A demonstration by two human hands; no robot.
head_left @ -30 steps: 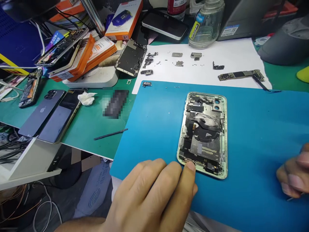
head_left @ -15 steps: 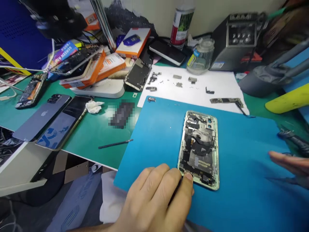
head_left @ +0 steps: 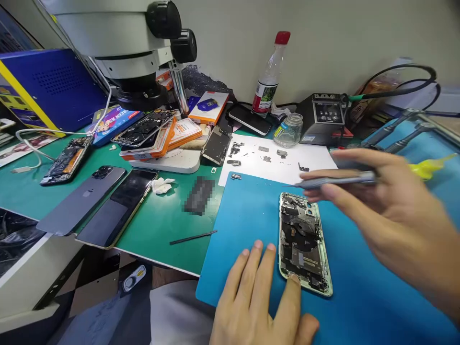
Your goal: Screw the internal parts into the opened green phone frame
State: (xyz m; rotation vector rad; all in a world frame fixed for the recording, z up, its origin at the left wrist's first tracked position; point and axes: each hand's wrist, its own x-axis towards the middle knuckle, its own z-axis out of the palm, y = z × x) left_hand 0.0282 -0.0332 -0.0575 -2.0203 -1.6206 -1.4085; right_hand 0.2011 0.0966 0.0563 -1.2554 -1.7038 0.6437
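Surface: while I watched from my remote seat, a blue mat (head_left: pixel 359 297) lay on a green bench cover (head_left: pixel 158 225), with a pale wall behind the cluttered desk.
Phone: the opened phone frame (head_left: pixel 304 242) lay flat on the mat near the middle of my view, insides up, long axis running from 12 to 6 o'clock.
Left hand: my left hand (head_left: pixel 258 306) rested flat on the mat at 7 o'clock from the frame, fingers spread a little, holding nothing; one fingertip touched the frame's lower left corner.
Right hand: my right hand (head_left: pixel 388 215) hovered at 2 o'clock from the frame, fingers pinched on a slim grey tool (head_left: pixel 338 180) pointing toward 9 o'clock, blurred.
Around: a white sheet (head_left: pixel 316 155) with small parts lay at 12 o'clock; a glass jar (head_left: pixel 289 130), a bottle (head_left: pixel 270 76) and a soldering station (head_left: pixel 323 117) stood beyond it.
In the way: a microscope (head_left: pixel 136 43) loomed at 10 o'clock; two phones (head_left: pixel 104 203) lay at 9 o'clock.
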